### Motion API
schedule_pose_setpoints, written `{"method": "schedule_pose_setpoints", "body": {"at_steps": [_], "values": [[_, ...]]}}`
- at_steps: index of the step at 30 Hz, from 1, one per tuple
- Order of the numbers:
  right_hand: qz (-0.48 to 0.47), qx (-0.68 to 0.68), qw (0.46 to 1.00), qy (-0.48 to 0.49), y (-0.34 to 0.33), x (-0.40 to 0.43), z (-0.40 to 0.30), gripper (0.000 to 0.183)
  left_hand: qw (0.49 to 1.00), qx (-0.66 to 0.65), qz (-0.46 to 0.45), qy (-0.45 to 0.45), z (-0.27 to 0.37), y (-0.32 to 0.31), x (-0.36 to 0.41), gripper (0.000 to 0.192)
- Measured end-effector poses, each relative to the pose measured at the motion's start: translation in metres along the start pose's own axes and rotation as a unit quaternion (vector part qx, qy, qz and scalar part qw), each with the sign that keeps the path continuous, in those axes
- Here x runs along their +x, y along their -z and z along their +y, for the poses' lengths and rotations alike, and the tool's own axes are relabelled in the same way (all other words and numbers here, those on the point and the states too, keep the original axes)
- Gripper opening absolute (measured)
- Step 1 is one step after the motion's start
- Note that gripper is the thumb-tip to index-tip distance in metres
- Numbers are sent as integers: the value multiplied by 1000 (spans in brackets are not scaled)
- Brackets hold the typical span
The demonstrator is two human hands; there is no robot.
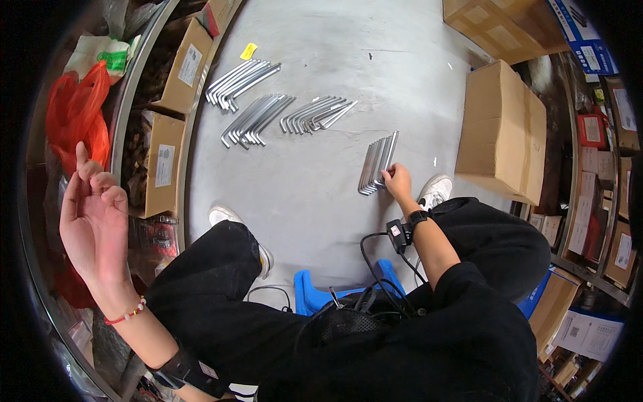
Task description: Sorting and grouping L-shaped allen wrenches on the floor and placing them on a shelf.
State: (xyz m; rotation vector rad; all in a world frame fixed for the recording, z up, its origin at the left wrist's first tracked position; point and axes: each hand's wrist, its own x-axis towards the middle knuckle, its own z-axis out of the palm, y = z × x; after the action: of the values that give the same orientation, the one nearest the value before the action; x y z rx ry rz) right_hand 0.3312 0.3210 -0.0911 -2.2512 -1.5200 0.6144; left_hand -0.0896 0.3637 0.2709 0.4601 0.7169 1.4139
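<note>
My right hand (397, 182) rests on the floor at the right end of a row of L-shaped metal hex keys (374, 163); its thumb and fingers touch the outermost key, and whether they grip it I cannot tell. Raised at the far left, my left hand (98, 221) is palm up with loosely curled fingers and holds nothing. Three more groups of hex keys lie on the grey floor: one at the upper left (238, 83), one below it (256, 120) and one in the middle (316, 114). A yellow tag (248, 51) lies above the upper left group.
Metal shelving with open cardboard boxes (163, 163) and a red plastic bag (80, 113) stands at left. A closed cardboard box (495, 130) is on the right, beside more shelving. A blue plastic stool (309, 294) is beneath me; black cables hang near my right wrist.
</note>
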Motion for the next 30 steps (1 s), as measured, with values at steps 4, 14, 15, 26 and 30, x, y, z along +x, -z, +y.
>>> {"method": "schedule_pose_setpoints", "body": {"at_steps": [4, 14, 15, 26, 30], "values": [[7, -65, 998, -5, 4, 4, -2, 25, 1000, 21, 17, -8, -1, 0, -1, 34], [-19, -57, 995, -76, 7, 12, 6, 30, 999, 32, 20, -11, -3, -3, 0, 34], [-15, -42, 996, -75, 8, 11, 2, 32, 999, 32, 22, -11, -4, -2, 0, 34], [-60, -75, 992, -83, 11, 9, -14, 38, 999, 46, 15, -19, -5, -2, -1, 35], [12, -129, 984, -126, 2, 14, 7, 29, 999, 40, 17, -12, -5, -2, 2, 35]]}}
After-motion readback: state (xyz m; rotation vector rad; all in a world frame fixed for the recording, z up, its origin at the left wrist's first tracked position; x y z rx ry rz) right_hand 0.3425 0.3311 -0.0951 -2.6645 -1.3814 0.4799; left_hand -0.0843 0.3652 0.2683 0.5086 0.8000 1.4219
